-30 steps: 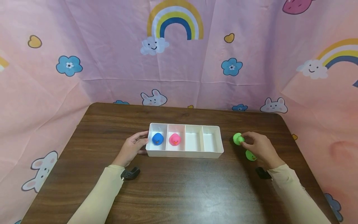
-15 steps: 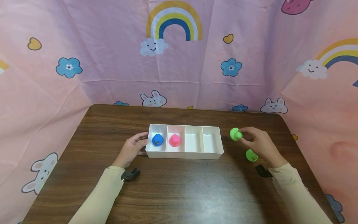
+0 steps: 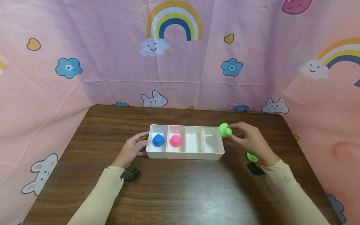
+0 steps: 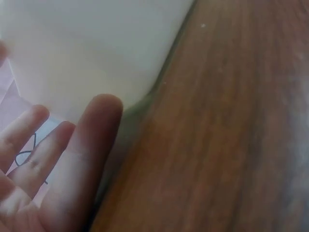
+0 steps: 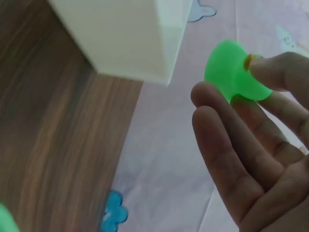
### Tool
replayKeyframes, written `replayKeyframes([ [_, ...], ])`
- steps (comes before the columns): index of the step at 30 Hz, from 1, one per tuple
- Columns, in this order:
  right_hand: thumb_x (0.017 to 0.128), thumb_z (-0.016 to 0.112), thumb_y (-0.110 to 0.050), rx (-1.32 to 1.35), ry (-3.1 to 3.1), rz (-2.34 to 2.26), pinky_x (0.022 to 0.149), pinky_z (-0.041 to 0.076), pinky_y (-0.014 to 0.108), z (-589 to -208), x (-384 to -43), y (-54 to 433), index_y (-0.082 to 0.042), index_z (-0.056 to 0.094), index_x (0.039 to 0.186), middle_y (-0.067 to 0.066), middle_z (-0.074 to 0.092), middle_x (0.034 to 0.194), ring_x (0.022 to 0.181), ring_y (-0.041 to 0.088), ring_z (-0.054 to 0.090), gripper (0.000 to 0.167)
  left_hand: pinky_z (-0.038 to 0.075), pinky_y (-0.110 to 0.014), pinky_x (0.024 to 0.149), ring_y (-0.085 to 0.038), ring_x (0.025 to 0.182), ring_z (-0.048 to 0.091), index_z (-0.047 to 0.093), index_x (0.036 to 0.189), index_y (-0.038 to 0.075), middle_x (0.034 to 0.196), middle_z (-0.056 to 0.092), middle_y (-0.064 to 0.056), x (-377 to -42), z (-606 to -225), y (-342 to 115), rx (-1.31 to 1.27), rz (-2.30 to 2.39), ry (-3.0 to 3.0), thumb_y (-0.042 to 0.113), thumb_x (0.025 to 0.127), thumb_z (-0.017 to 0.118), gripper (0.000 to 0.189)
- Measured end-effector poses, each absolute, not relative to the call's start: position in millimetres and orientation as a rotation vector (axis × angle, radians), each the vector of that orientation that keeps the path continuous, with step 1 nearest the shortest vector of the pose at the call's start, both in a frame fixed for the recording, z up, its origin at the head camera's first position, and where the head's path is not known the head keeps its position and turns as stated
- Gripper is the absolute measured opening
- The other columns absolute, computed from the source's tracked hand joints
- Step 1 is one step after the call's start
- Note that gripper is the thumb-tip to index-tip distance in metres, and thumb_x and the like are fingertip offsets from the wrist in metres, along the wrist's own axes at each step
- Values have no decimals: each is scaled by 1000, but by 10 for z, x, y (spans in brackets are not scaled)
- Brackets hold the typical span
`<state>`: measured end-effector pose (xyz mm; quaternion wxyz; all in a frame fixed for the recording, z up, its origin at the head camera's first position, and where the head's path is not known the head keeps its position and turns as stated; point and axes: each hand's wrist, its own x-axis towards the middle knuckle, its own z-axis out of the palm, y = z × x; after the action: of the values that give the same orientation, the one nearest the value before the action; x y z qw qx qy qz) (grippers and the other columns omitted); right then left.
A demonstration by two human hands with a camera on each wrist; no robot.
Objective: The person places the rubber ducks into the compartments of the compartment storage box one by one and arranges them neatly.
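Note:
A white box (image 3: pixel 185 155) with a row of compartments stands mid-table. A blue rubber duck (image 3: pixel 158 140) sits in its leftmost compartment, a pink rubber duck (image 3: pixel 175 141) in the one beside it. My left hand (image 3: pixel 130 150) touches the box's left end with fairly straight fingers; the left wrist view shows the thumb (image 4: pixel 99 121) at the box wall. Between thumb and fingers my right hand (image 3: pixel 251 140) pinches a green rubber duck (image 3: pixel 224 129), raised by the box's right back corner. Another green rubber duck (image 3: pixel 252 157) lies on the table, partly covered by the right wrist.
The box rests on a dark wooden table (image 3: pixel 180 190). A patterned pink cloth (image 3: pixel 112 40) hangs behind the table and along both sides. Black devices are strapped at the left wrist (image 3: pixel 130 175) and right wrist (image 3: pixel 255 168).
My right hand has lifted the green rubber duck and carried it leftward to the box's right end. The left hand and the box have stayed in place.

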<state>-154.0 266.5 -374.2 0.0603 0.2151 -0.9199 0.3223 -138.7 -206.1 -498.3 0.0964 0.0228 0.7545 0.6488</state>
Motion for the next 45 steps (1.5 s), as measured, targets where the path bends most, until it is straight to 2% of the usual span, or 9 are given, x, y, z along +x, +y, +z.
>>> replayKeyframes([
  [3, 93, 78, -12, 667, -2790, 976, 77, 62, 48, -3723, -1553, 2535, -12, 73, 118, 5, 73, 115, 89, 23, 75, 26, 63, -42, 85, -41, 126, 62, 50, 152, 15, 155, 50, -15, -1389, -4981, -2074, 61, 1923, 2221, 38, 104, 63, 55],
  [7, 91, 79, -11, 722, -2779, 967, 71, 59, 38, -3713, -1576, 2354, -11, 73, 118, 5, 74, 114, 86, 25, 72, 27, 63, -41, 85, -39, 123, 64, 51, 153, 15, 155, 50, -14, -1385, -4968, -2077, 53, 1917, 2224, 39, 103, 64, 56],
  [14, 91, 80, -12, 788, -2808, 1029, 62, 55, 30, -3695, -1596, 2101, -12, 72, 119, 1, 73, 110, 70, 14, 67, 29, 63, -41, 85, -37, 123, 65, 52, 153, 15, 156, 49, -13, -1368, -4931, -2059, 44, 1922, 2237, 39, 103, 64, 56],
  [18, 92, 79, -14, 810, -2844, 1026, 63, 58, 30, -3716, -1611, 1982, -12, 72, 119, 2, 73, 114, 70, 11, 68, 28, 63, -42, 85, -39, 123, 65, 52, 152, 14, 156, 49, -14, -1365, -4933, -2052, 44, 1925, 2249, 39, 103, 64, 56],
  [21, 92, 79, -14, 837, -2856, 979, 69, 60, 31, -3754, -1628, 1898, -11, 73, 116, 2, 74, 115, 79, 14, 70, 25, 63, -42, 85, -40, 123, 64, 52, 152, 13, 156, 49, -14, -1363, -4939, -2047, 40, 1925, 2251, 39, 103, 64, 56],
  [23, 91, 80, -14, 864, -2858, 925, 70, 59, 31, -3780, -1644, 1847, -11, 74, 114, 2, 74, 113, 83, 15, 69, 24, 63, -42, 85, -40, 124, 64, 52, 152, 14, 156, 49, -14, -1361, -4941, -2046, 39, 1923, 2252, 39, 103, 64, 56],
  [29, 90, 81, -15, 917, -2874, 852, 67, 53, 31, -3838, -1692, 1722, -11, 74, 110, 0, 75, 103, 82, 18, 67, 22, 63, -42, 85, -40, 122, 65, 52, 152, 14, 156, 49, -14, -1360, -4933, -2039, 30, 1920, 2262, 39, 104, 63, 55],
  [36, 88, 83, -17, 940, -2924, 754, 77, 56, 35, -3941, -1756, 1641, -10, 74, 109, -2, 74, 97, 88, 18, 69, 24, 63, -42, 86, -39, 122, 65, 52, 152, 15, 155, 50, -14, -1366, -4944, -2037, 38, 1927, 2249, 38, 104, 63, 54],
  [45, 87, 82, -20, 1002, -2954, 630, 82, 57, 36, -4092, -1837, 1555, -9, 74, 106, -1, 73, 93, 88, 17, 69, 23, 63, -42, 85, -39, 122, 65, 53, 151, 14, 152, 52, -15, -1363, -4949, -2028, 43, 1942, 2245, 36, 104, 63, 52],
])
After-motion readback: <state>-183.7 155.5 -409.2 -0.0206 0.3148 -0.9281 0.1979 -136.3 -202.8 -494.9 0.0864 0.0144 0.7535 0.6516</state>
